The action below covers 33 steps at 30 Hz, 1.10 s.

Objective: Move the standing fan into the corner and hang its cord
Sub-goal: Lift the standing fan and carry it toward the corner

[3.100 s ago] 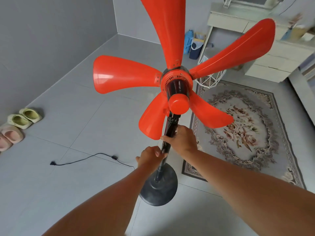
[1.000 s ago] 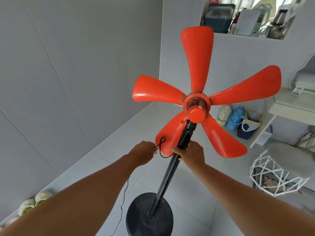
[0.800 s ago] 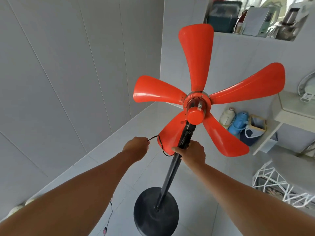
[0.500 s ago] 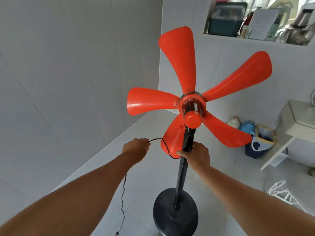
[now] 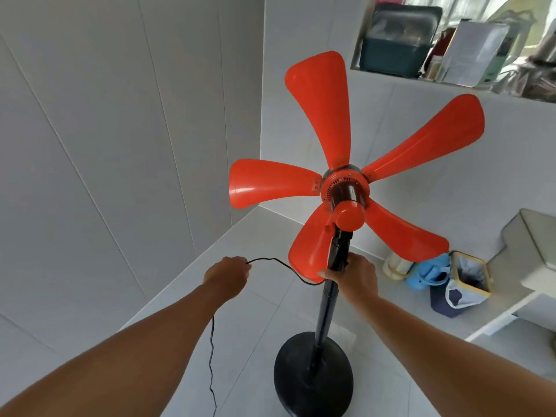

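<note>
The standing fan (image 5: 346,188) has several bare orange blades, a black pole and a round black base (image 5: 313,377) resting on the tiled floor close to the room's corner (image 5: 261,188). My right hand (image 5: 352,273) is wrapped around the pole just under the motor. My left hand (image 5: 227,276) is closed on the thin black cord (image 5: 282,264), held out to the left of the pole. The cord arcs from my left fist back to the fan. Another stretch of it hangs down under my left forearm to the floor.
White panelled walls meet in the corner behind the fan. Right of the fan, flasks (image 5: 397,266), a blue jug and a lined bin (image 5: 463,284) stand on the floor beside a white desk (image 5: 535,257). A high ledge (image 5: 421,81) carries boxes.
The fan has been carried from the open floor toward the corner. My left hand left the pole, took the cord and drew it out to the left. The base now rests nearer the wall.
</note>
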Tool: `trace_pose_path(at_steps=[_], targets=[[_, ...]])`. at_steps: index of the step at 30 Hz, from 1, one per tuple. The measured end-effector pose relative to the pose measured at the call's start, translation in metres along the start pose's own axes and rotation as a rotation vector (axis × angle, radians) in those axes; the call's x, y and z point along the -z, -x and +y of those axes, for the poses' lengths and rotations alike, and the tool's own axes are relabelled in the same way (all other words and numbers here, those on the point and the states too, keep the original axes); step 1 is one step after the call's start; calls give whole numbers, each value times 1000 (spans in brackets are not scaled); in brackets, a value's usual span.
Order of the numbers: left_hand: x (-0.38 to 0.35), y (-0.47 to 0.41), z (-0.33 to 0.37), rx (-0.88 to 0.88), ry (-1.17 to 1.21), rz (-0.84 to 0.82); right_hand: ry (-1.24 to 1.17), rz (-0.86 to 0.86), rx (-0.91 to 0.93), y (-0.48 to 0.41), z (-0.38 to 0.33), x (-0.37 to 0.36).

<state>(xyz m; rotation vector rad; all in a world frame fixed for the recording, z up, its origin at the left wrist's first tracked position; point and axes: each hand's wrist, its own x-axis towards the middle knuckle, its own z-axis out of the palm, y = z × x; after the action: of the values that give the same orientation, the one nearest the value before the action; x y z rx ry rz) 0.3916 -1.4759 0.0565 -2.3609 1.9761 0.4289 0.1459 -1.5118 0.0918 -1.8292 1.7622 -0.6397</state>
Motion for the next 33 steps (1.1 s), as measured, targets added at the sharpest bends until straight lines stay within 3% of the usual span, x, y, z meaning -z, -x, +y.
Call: trace_pose_path(at_steps=[18,28,33], targets=[[85,-372,-30,98,21,-10,-59,-97,-13,-409,-64,-76],[132,-564,-74,241,254,8,-52,-90,-29,-594,-119,-133],[147,-653,-85,256,252,-23,-50,-121,-14,-688,-136,-155]])
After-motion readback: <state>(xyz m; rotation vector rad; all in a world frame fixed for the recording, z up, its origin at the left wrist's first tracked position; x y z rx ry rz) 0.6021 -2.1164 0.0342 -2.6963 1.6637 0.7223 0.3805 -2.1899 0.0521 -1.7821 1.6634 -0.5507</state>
